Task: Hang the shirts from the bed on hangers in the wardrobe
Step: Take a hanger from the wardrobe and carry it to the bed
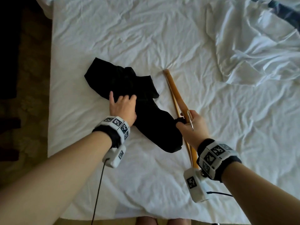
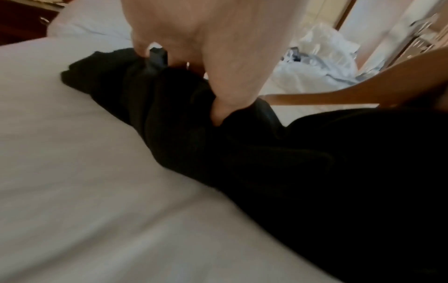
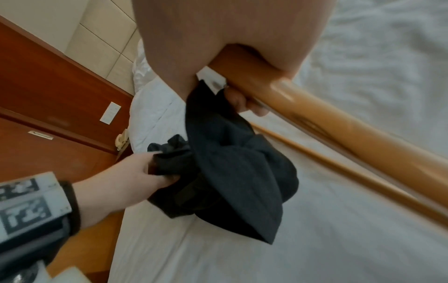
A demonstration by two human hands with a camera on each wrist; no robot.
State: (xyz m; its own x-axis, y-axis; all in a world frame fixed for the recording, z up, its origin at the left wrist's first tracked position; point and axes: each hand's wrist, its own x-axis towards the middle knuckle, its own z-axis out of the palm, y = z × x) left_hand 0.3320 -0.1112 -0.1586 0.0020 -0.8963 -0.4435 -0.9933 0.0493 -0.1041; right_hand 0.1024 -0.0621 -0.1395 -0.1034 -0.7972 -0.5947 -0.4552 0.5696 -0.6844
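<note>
A black shirt (image 1: 146, 114) lies bunched on the white bed sheet (image 1: 146, 38) near the bed's left edge. My left hand (image 1: 123, 108) grips a fold of the black shirt (image 2: 242, 153), fingers curled into the cloth. My right hand (image 1: 191, 124) holds a wooden hanger (image 1: 174, 91) at its middle, beside its metal hook (image 1: 190, 120), and also pinches an edge of the shirt (image 3: 230, 162) against it. The wooden hanger (image 3: 339, 124) stretches away over the sheet in the right wrist view, where my left hand (image 3: 145, 172) is also seen clutching the cloth.
A rumpled white duvet (image 1: 259, 46) fills the right of the bed, with a dark patterned garment (image 1: 284, 12) at the far right corner. Dark carpeted floor (image 1: 24, 111) lies left of the bed. Reddish wooden panels (image 3: 48, 114) stand beyond the bed.
</note>
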